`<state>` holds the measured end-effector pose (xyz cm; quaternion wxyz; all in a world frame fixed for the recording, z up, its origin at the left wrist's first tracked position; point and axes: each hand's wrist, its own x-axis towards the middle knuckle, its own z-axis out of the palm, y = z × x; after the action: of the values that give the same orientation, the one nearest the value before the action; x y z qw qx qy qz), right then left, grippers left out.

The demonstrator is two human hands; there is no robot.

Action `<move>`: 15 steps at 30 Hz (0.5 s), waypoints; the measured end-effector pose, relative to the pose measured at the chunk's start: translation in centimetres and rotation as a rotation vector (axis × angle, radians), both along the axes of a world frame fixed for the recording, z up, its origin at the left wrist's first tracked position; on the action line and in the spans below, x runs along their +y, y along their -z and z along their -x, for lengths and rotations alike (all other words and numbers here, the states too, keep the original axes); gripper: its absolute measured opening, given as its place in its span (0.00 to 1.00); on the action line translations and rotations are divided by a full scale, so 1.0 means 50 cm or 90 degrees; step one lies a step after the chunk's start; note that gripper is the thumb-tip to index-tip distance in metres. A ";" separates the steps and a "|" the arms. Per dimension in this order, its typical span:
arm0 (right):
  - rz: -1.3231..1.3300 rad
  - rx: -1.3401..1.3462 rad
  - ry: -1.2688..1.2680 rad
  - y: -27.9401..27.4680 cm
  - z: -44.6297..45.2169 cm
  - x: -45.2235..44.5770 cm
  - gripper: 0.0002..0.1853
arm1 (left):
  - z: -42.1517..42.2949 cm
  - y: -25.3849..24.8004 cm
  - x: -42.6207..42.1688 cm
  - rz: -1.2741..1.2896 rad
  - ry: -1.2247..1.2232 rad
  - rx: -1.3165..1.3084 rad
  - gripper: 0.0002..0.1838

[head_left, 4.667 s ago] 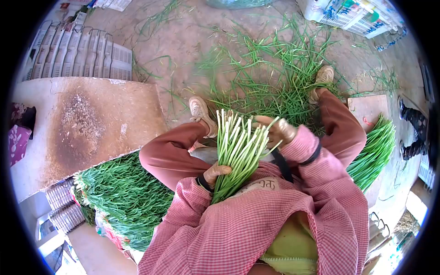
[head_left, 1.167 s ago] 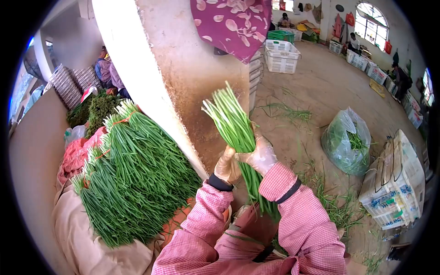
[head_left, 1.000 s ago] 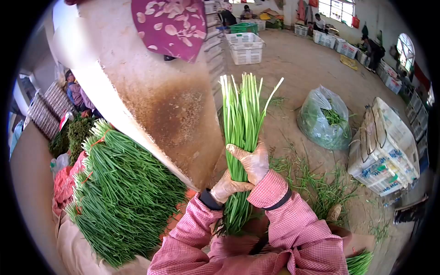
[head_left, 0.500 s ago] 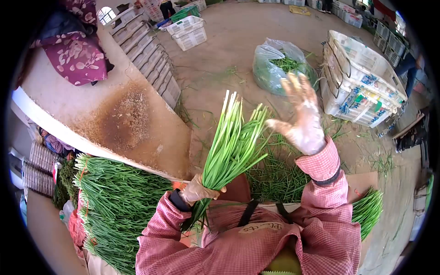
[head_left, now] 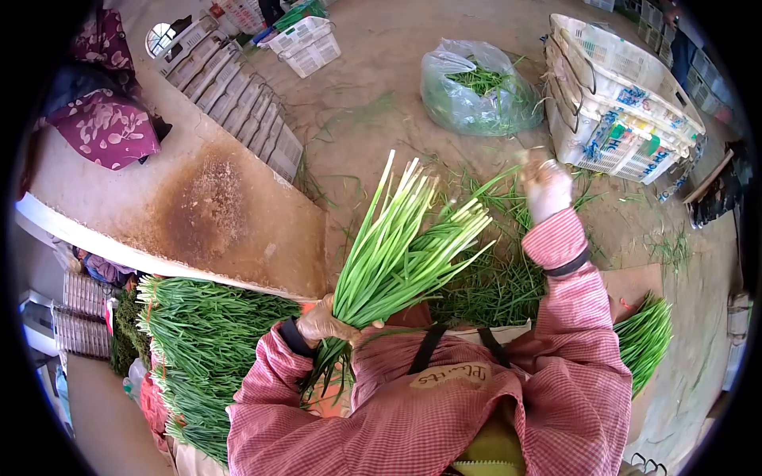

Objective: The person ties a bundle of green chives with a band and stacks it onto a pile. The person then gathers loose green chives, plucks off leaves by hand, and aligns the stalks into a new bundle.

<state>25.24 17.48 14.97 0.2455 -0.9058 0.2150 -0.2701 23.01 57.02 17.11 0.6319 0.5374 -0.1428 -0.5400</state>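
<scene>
My left hand point(head_left: 327, 324) is closed round the lower part of a loose bunch of green chives point(head_left: 397, 254). Their pale cut ends fan up and to the right, while the leafy tips hang below the fist. Up and right of the bunch is my right hand point(head_left: 548, 186), its fingers curled and smeared by motion. One thin green stalk slants from the bunch towards those fingertips; whether they grip it is unclear. A big stack of chives point(head_left: 214, 349) lies left of me, and a smaller bundle point(head_left: 643, 341) is by my right elbow.
Loose chive leaves point(head_left: 492, 293) litter the floor before me. Beyond them stand a clear plastic bag point(head_left: 476, 103) of greens and stacked white crates point(head_left: 619, 119). A stained board point(head_left: 270, 246) fills the left side, near more stacked crates point(head_left: 238, 103). A person's legs show at upper right.
My right hand has gone from spread fingers to curled ones and moved slightly right. The chives in my left hand have fanned wider to the right. The whole view has shifted a little.
</scene>
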 end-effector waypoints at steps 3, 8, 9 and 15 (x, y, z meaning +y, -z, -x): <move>0.040 0.336 0.120 -0.019 0.028 -0.146 0.24 | 0.010 0.012 0.000 -0.037 -0.066 -0.046 0.32; 0.260 0.355 -0.328 -0.121 0.112 0.114 0.52 | 0.010 0.014 -0.049 -0.167 0.000 -0.117 0.25; 0.290 0.432 -0.412 -0.101 0.099 0.149 0.51 | 0.018 0.004 -0.064 -0.168 0.009 -0.118 0.25; -0.052 0.074 -0.566 0.080 0.065 0.222 0.13 | 0.006 0.000 -0.073 -0.078 0.072 -0.073 0.34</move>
<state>21.99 28.59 10.99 0.3612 -0.9133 -0.1712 -0.0783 22.73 53.36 17.13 0.5568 0.5964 -0.1755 -0.5508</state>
